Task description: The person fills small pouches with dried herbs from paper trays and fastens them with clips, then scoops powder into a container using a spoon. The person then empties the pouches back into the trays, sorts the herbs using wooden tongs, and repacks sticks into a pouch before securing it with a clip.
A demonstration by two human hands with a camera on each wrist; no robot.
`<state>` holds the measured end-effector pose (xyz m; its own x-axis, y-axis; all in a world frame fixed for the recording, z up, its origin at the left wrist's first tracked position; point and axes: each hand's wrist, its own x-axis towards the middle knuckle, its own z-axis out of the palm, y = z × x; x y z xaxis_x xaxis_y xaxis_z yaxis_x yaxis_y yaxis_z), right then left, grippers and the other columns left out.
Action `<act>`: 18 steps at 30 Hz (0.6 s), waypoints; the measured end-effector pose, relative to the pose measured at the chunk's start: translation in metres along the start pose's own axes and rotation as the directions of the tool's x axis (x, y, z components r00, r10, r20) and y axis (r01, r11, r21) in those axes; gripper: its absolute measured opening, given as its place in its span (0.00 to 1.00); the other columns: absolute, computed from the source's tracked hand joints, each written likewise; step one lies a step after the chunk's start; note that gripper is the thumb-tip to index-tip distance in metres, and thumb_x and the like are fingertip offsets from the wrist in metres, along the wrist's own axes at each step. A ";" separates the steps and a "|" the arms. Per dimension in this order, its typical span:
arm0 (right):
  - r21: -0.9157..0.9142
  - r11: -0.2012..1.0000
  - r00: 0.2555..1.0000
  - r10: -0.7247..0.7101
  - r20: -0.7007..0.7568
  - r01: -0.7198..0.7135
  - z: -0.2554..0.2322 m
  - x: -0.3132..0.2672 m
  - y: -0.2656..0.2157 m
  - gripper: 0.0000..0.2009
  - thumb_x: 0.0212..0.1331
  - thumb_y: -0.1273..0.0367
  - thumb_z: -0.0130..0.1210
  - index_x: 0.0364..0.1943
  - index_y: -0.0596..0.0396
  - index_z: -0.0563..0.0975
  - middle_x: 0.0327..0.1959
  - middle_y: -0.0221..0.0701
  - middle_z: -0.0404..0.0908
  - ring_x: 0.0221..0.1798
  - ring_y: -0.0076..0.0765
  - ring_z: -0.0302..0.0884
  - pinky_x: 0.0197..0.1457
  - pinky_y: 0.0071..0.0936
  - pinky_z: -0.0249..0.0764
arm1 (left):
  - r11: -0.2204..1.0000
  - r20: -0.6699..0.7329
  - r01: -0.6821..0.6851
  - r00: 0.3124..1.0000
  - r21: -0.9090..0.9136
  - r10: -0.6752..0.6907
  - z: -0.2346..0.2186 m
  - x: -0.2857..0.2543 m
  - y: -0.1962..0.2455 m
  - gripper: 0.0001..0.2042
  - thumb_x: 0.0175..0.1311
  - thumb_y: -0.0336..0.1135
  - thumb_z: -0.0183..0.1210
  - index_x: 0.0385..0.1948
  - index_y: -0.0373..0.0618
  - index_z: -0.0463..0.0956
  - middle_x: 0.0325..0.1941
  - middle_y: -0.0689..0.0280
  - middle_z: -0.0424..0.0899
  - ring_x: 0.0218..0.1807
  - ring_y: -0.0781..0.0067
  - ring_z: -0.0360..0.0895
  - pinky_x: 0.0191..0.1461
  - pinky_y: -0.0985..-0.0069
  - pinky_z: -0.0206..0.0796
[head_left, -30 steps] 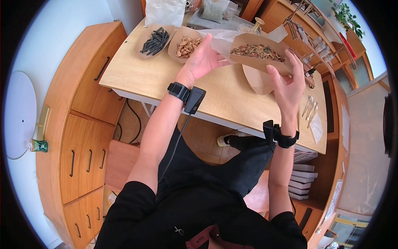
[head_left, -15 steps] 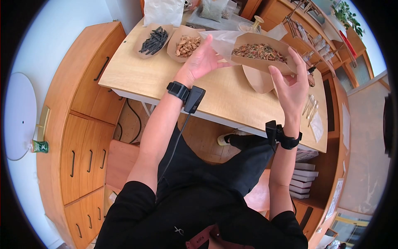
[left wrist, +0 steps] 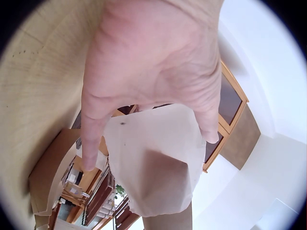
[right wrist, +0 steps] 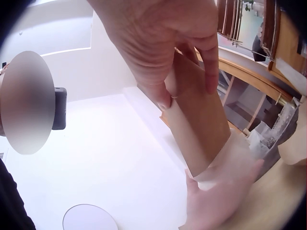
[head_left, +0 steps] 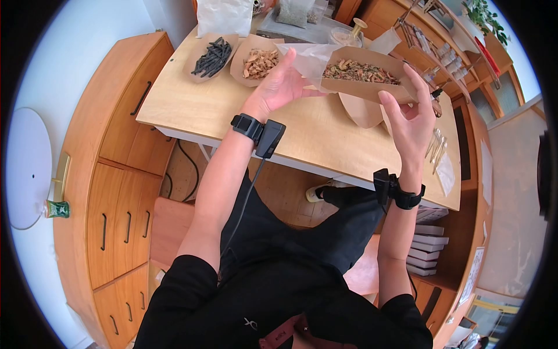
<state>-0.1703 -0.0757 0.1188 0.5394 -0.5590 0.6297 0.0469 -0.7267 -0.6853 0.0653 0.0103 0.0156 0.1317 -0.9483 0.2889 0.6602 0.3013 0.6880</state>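
Observation:
My right hand [head_left: 411, 125] pinches the right end of a brown paper tray [head_left: 356, 87] between thumb and fingers. A mix of dried plant pieces [head_left: 360, 71] lies in it, brown, green and reddish. The tray's left end reaches into a thin white translucent pouch [head_left: 303, 57]. My left hand [head_left: 276, 87] holds this pouch between spread thumb and fingers. In the left wrist view, the tray's end shows as a dark shape through the pouch [left wrist: 139, 134]. From the right wrist view, the underside of the tray [right wrist: 199, 117] faces the camera.
Left on the table [head_left: 192, 119] stand a paper tray of dark sticks [head_left: 213, 57] and one of tan chips [head_left: 260, 64]. Another paper tray [head_left: 361, 110] lies below the held one. A white bag [head_left: 224, 17] stands behind; small metal tools [head_left: 435, 145] lie at right.
My right hand has shifted slightly right with the paper tray. The left hand keeps its hold on the pouch, almost still.

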 end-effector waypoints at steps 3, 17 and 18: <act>-0.010 1.000 1.000 -0.023 -0.010 0.023 -0.001 0.000 0.001 0.29 0.53 0.71 0.68 0.61 0.57 0.72 0.58 0.34 0.72 0.56 0.30 0.76 0.52 0.25 0.80 | 1.000 -0.038 -0.004 0.999 -0.004 0.004 -0.004 0.002 -0.002 0.42 0.61 0.66 0.55 0.69 0.45 0.56 0.70 0.59 0.66 0.69 0.63 0.65 0.68 0.61 0.65; -0.264 0.960 0.994 -0.109 -0.022 0.099 -0.002 0.002 -0.012 0.31 0.50 0.69 0.70 0.61 0.54 0.72 0.60 0.36 0.73 0.56 0.32 0.75 0.48 0.24 0.79 | 0.999 -0.071 0.030 0.997 -0.039 -0.033 -0.006 0.003 -0.004 0.36 0.66 0.60 0.54 0.67 0.44 0.60 0.68 0.61 0.68 0.67 0.67 0.66 0.71 0.66 0.60; -0.264 0.960 0.994 -0.108 -0.022 0.099 -0.002 0.002 -0.012 0.31 0.50 0.69 0.70 0.61 0.54 0.72 0.60 0.36 0.73 0.56 0.32 0.75 0.48 0.24 0.79 | 0.999 -0.072 0.030 0.997 -0.040 -0.033 -0.007 0.003 -0.005 0.36 0.66 0.60 0.54 0.67 0.44 0.60 0.68 0.61 0.68 0.67 0.67 0.66 0.71 0.66 0.60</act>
<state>-0.1711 -0.0687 0.1294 0.5130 -0.4855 0.7079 -0.1234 -0.8578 -0.4989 0.0676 0.0053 0.0091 0.1624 -0.9625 0.2174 0.6927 0.2681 0.6696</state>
